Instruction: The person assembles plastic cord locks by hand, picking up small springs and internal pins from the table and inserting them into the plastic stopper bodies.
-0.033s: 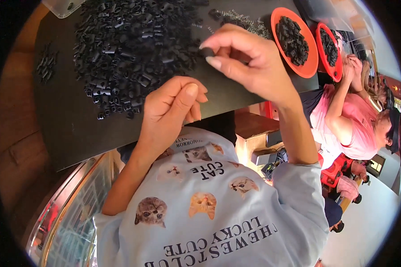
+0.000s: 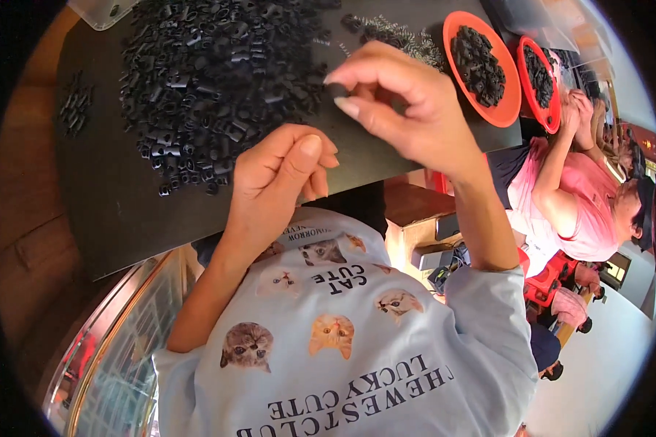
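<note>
Between the thumb and forefinger of my right hand (image 2: 404, 109) is a small round black plastic piece (image 2: 336, 91), held above the near right side of the heap. My left hand (image 2: 284, 164) is closed, its thumb pressed on the curled fingers, at the table's near edge; whatever it may hold is hidden. A large heap of small black plastic parts (image 2: 211, 80), many of them short and tube-like, spreads over the dark table (image 2: 131, 226) in front of my hands. Beyond my right hand lie small metal springs (image 2: 404, 38).
Two orange-red bowls, a nearer one (image 2: 501, 113) and a farther one (image 2: 552, 120), hold black parts at the right. A small pile of thin dark pieces (image 2: 76, 105) lies at the left. A clear container (image 2: 98, 13) stands far left. A person in pink (image 2: 579, 211) works at the right.
My right hand has shifted very slightly down and right, with the black piece still pinched. My left hand stays almost where it was.
</note>
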The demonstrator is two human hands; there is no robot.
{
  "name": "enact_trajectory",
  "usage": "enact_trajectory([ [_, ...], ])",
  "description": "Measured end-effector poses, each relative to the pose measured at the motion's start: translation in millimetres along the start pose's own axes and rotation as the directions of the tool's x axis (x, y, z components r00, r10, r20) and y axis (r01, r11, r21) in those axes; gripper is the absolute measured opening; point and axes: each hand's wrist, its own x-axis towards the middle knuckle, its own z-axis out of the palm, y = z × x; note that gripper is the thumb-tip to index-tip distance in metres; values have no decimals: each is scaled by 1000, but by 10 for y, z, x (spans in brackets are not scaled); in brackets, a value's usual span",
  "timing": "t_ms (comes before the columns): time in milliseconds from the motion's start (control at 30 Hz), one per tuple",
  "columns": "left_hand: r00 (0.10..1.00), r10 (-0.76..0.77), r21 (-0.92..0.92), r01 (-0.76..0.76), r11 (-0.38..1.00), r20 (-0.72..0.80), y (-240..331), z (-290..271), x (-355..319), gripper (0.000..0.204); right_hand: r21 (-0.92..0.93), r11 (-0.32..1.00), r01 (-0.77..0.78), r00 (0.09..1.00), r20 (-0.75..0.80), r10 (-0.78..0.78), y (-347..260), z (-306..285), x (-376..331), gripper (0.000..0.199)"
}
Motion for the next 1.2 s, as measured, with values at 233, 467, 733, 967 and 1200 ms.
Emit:
enact_trajectory([
  [233, 998, 31, -71, -28, 997, 51, -41, -34, 32, 36, -392, 885, 252, 963, 15, -268, -155, 276, -162, 23],
  [467, 1000, 17, -83, -16, 996, 6, -3, 4, 1, 28, -365, 878, 311, 939, -23, -342, -91, 232, -197, 27],
  [733, 1000, 30, -37, -30, 999, -2, 2, -7, -10, 23, -699, 715, -16, 1000, -15, 8, 152, -148, 292, 14],
  [967, 996, 77, -9, -76, 997, 37, -44, -46, -10, 21, -806, 591, 29, 994, 87, 70, 192, -74, 353, 16],
  [1200, 996, 87, -66, -87, 994, 5, -38, -24, -21, 22, 234, 945, -229, 973, 75, 217, -191, -63, 47, 13],
])
